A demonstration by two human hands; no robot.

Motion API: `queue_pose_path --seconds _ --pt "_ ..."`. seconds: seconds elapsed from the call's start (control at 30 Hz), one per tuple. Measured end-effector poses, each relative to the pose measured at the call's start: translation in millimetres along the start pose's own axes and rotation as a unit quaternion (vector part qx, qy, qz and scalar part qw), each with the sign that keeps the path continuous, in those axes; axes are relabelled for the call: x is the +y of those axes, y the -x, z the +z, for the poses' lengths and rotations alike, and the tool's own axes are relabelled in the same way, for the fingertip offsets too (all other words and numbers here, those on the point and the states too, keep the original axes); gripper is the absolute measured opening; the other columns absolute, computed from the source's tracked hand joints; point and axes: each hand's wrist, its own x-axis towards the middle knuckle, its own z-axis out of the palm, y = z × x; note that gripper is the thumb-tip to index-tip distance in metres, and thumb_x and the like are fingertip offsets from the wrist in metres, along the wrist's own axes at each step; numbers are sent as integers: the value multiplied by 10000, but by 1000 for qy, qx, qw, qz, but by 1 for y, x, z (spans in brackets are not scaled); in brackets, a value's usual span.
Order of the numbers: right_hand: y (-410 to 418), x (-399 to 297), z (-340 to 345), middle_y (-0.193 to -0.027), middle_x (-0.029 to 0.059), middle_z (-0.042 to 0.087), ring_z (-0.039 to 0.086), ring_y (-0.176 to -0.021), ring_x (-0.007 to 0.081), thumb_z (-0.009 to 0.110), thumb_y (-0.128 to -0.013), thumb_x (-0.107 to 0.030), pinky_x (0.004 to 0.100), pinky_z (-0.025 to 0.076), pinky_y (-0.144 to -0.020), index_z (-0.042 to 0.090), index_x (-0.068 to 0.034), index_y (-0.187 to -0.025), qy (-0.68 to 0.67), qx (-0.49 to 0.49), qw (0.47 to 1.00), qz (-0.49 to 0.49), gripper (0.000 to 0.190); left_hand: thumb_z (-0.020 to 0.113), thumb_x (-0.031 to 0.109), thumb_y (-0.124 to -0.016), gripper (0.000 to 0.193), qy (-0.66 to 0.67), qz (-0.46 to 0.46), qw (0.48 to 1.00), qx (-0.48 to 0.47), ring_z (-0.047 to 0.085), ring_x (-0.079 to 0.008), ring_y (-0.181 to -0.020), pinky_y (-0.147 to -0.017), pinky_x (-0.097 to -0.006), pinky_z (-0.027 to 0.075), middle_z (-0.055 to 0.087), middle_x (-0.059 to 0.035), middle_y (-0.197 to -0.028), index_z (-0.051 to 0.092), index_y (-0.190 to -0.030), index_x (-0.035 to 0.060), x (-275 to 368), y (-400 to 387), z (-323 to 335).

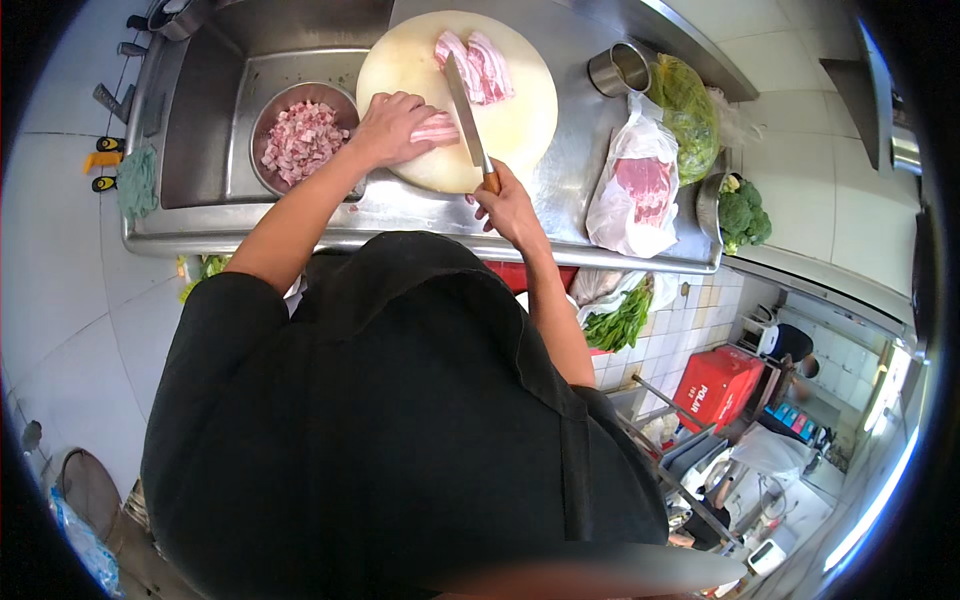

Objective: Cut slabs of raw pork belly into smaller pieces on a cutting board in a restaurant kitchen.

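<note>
My right hand grips the wooden handle of a kitchen knife. Its blade slants across a round, pale cutting board, tip at the larger pork belly pieces. My left hand holds down a small piece of pork belly on the board, its cut end facing the blade, with a gap between them. Two larger pork belly pieces lie side by side farther back. To the left, a metal bowl full of diced pork stands in the sink.
The steel sink adjoins the counter. At right are a metal cup, a bag of leafy greens, more raw meat in a white plastic bag, and broccoli. A green cloth hangs at the sink's left edge.
</note>
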Motion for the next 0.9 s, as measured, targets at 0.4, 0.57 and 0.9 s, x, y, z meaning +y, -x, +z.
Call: queue_pose_path --seconds 0.4,0.57,0.9 --pt "30 -17 17 -746 224 643 648 -698 328 417 -1090 -421 447 507 -748 640 22 -1257 90 77 993 19 523 695 306 -856 314 -7 41 998 54 583 -283 -1082 -948 -427 406 633 -83 -1091 695 -1093 100 14 -6 17" --pt "47 -21 11 -775 243 656 657 -731 362 409 -1094 -406 463 506 -777 631 17 -1283 93 63 993 25 513 689 295 -838 277 16 28 996 81 586 -276 -1062 -925 -432 411 632 -82 -1047 694 -1029 94 15 -4 21" --pt "-70 -18 29 -1028 346 666 617 -1036 534 421 -1080 -365 527 491 -883 661 9 -1187 94 75 988 -98 457 744 211 -777 282 64 27 991 112 617 -258 -1045 -915 -411 448 657 -76 -1042 711 -1028 86 15 -4 26"
